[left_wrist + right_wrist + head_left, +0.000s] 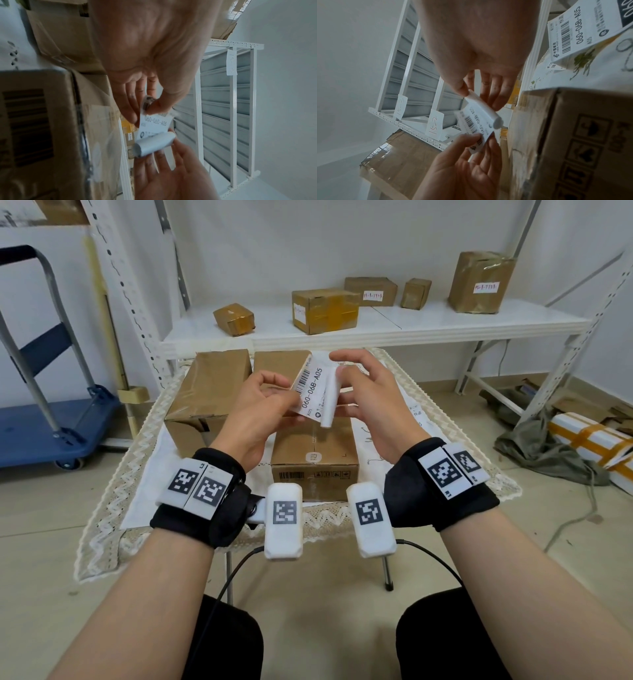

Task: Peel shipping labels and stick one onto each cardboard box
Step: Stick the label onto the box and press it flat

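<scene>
Both hands hold one white shipping label (313,386) printed "060-06B-A05" above the boxes on the small table. My left hand (263,398) pinches the label's barcode edge (150,108) between thumb and fingers. My right hand (356,392) pinches the curled-up white backing (330,402) at the label's other side (481,108). Under the hands sits a plain cardboard box (315,460) with a printed barcode on its front. A larger taped box (205,395) stands to its left and another box (277,364) behind.
More labels (576,33) lie on the embroidered white tablecloth (387,440) to the right. A white shelf (376,326) behind carries several taped boxes (323,309), some with labels. A blue trolley (44,426) stands at the left; parcels and cloth (561,440) lie on the floor right.
</scene>
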{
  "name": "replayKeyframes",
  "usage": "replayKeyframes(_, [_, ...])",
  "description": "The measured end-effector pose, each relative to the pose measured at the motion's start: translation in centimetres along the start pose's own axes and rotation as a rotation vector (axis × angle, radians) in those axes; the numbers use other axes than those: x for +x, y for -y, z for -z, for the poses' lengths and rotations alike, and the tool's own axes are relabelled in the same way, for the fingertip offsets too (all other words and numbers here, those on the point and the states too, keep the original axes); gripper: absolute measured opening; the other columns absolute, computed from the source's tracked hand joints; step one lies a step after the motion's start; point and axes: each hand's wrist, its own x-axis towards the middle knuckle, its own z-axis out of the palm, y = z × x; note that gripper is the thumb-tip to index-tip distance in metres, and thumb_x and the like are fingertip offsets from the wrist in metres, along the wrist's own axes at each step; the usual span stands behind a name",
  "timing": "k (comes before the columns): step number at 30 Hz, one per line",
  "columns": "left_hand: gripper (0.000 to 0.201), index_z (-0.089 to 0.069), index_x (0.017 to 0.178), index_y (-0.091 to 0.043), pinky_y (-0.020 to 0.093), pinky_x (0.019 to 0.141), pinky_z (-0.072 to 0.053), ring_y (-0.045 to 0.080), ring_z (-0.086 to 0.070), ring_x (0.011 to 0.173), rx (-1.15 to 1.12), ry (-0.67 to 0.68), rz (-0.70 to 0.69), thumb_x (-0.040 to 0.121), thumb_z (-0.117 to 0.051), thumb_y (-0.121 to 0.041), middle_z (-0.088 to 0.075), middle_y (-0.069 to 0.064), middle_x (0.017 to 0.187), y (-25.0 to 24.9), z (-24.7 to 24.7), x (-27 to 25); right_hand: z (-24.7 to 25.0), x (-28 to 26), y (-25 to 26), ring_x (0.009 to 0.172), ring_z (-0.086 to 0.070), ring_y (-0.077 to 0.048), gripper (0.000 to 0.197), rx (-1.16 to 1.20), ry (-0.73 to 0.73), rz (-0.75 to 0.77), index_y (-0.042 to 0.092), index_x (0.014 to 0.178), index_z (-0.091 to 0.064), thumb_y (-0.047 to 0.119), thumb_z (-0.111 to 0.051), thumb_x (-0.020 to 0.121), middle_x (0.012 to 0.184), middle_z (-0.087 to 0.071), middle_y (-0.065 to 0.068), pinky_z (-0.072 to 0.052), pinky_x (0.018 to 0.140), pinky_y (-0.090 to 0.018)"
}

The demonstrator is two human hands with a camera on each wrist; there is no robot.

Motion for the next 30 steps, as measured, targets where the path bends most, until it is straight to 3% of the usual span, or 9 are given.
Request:
replayKeyframes(2, [0.024, -0.049, 0.1, -0.015, 0.022, 0.063, -0.058, 0.023, -0.074, 0.091, -0.01, -0.043, -0.03, 0.094, -0.062, 0.004, -0.073, 0.012, 0.105, 0.0, 0.1, 0.1, 0.0, 0.0, -0.2, 0.083, -0.076, -0.024, 0.036, -0.017, 0.024, 0.003, 0.02, 0.124, -0.063, 0.004, -0.041, 0.101, 0.109, -0.072, -0.011, -0.062, 0.071, -0.034])
replayKeyframes(4, [0.021, -0.05, 0.099, -0.017, 0.023, 0.064, -0.056, 0.021, -0.073, 0.088, -0.016, -0.082, -0.05, 0.096, -0.063, 0.0, -0.073, 0.01, 0.104, 0.0, 0.1, 0.1, 0.0, 0.0, -0.3, 0.079, -0.076, -0.021, 0.04, -0.032, 0.042, 0.013, 0.02, 0.122, -0.065, -0.002, -0.039, 0.1, 0.108, -0.072, -0.011, -0.062, 0.069, -0.03])
replayKeyframes(11, [0.014, -0.049, 0.107, -0.012, 0.02, 0.059, -0.053, 0.01, -0.07, 0.071, -0.034, -0.145, -0.041, 0.1, -0.061, -0.009, -0.074, 0.004, 0.092, 0.1, 0.1, 0.2, -0.1, -0.1, -0.5, 0.078, -0.075, -0.019, 0.028, -0.066, 0.062, 0.035, 0.015, 0.106, -0.052, -0.007, -0.036, 0.1, 0.101, -0.068, -0.005, -0.059, 0.061, -0.026])
replayKeyframes(15, [0.015, -0.05, 0.106, -0.012, 0.02, 0.057, -0.052, 0.012, -0.069, 0.073, -0.046, -0.158, -0.026, 0.099, -0.061, -0.007, -0.073, 0.005, 0.094, 0.2, 0.1, 0.2, -0.2, -0.2, -0.4, 0.075, -0.074, -0.021, 0.039, -0.104, 0.084, 0.025, 0.011, 0.106, -0.068, -0.003, -0.032, 0.102, 0.114, -0.066, -0.01, -0.062, 0.065, -0.026])
replayKeyframes(17, [0.014, -0.05, 0.102, -0.015, 0.021, 0.059, -0.053, 0.014, -0.069, 0.079, -0.056, -0.172, -0.022, 0.099, -0.061, -0.007, -0.072, 0.005, 0.099, 0.2, 0.2, 0.3, -0.4, -0.2, -0.3, 0.073, -0.072, -0.022, 0.041, -0.11, 0.089, 0.001, 0.008, 0.109, -0.073, 0.001, -0.033, 0.105, 0.11, -0.067, -0.005, -0.062, 0.071, -0.031])
replayKeyframes(22, [0.018, -0.048, 0.097, -0.018, 0.021, 0.059, -0.053, 0.018, -0.071, 0.084, -0.077, -0.192, -0.022, 0.099, -0.061, -0.006, -0.071, 0.005, 0.099, 0.1, 0.2, 0.4, -0.5, 0.1, -0.5, 0.082, -0.076, -0.026, 0.025, -0.169, 0.055, -0.036, 0.01, 0.096, -0.075, 0.018, -0.053, 0.101, 0.106, -0.071, -0.002, -0.062, 0.075, -0.039])
replayKeyframes(27, [0.015, -0.049, 0.098, -0.017, 0.027, 0.065, -0.054, 0.016, -0.069, 0.076, -0.046, -0.189, -0.035, 0.1, -0.059, -0.005, -0.071, 0.006, 0.092, 0.1, 0.1, 0.3, -0.3, 0.3, -1.2, 0.068, -0.066, -0.014, 0.028, -0.254, 0.022, 0.026, 0.01, 0.082, -0.065, 0.034, -0.073, 0.092, 0.094, -0.066, -0.007, -0.057, 0.062, -0.024])
replayKeyframes(30, [0.015, -0.049, 0.099, -0.015, 0.024, 0.061, -0.053, 0.013, -0.069, 0.07, -0.041, -0.182, -0.037, 0.099, -0.06, -0.004, -0.071, 0.007, 0.09, 0.2, 0.0, 0.2, -0.2, 0.4, -1.5, 0.071, -0.062, -0.008, 0.027, -0.288, 0.017, 0.067, 0.006, 0.081, -0.065, 0.029, -0.077, 0.089, 0.087, -0.065, -0.007, -0.054, 0.063, -0.024])
